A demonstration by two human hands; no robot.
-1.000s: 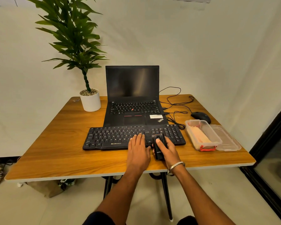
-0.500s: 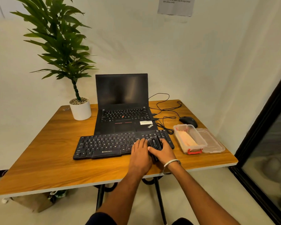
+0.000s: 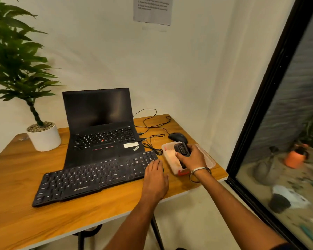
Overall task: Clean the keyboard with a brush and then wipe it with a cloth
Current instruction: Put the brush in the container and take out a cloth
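1. Gripping a black brush, the person's right hand curls its fingers round the handle, a metal bangle on the wrist, above a clear plastic box at 3 o'clock of the keyboard.
2. Resting flat with fingers straight, the left hand touches the right end of the black keyboard, which lies slantwise on the wooden desk.
3. At 12 o'clock stands an open black laptop; at 10 o'clock, a white round pot with a leafy plant.
4. A glossy black mouse and thin looping cables lie beyond the box.
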